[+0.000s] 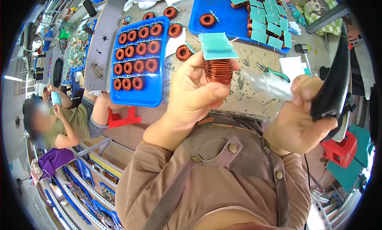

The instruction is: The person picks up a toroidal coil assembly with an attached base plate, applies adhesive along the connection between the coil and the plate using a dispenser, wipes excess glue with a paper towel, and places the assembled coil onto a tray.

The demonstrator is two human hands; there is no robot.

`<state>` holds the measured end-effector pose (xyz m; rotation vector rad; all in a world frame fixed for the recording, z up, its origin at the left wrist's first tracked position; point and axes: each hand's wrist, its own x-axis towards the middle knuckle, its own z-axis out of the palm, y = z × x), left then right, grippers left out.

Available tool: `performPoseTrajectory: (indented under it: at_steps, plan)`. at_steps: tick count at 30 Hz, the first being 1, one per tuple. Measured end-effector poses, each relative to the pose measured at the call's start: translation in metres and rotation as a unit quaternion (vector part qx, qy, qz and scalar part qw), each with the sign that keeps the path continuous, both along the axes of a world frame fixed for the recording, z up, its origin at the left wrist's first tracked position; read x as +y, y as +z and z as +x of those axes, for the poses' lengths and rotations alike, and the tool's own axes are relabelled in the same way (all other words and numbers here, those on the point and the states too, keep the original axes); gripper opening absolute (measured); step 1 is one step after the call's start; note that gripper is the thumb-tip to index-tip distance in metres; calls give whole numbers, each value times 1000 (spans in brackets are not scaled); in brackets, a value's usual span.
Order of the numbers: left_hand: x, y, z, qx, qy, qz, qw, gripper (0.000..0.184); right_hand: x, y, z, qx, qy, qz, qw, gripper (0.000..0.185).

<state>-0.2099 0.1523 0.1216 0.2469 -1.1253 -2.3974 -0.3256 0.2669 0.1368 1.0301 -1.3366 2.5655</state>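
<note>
My left hand (199, 90) holds a copper-wound coil (218, 70) upright above the front of the workbench. A light green square plate (219, 46) sits on top of the coil, with a thin pale lead sticking out at each side. My right hand (300, 114), partly blurred, is closed around a long black tapered tool (330, 82) at the right; its far end points up and away from the coil. Below the hands, pliers with green handles (278, 75) lie on the bench.
A blue tray (138, 95) at the left carries rows of coils. Another blue tray (197, 21) at the back holds coils with green plates. Loose coils (183, 52) lie between them. A co-worker (71, 124) sits at the left near a red stool (126, 117).
</note>
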Motion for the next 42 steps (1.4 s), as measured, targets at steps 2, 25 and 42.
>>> performPoseTrajectory:
  at_steps: [2, 25, 42]
  plan:
    - [2, 4, -1, 3, 18, -15, 1000, 52, 8, -3, -3, 10, -38, 21, 999, 48]
    - [8, -2, 2, -19, -87, 80, 993, 73, 12, 6, 12, 249, 8, 132, 960, 30]
    - [9, 2, 0, -56, -72, 26, 996, 90, 13, 6, 11, 230, -11, 151, 961, 31]
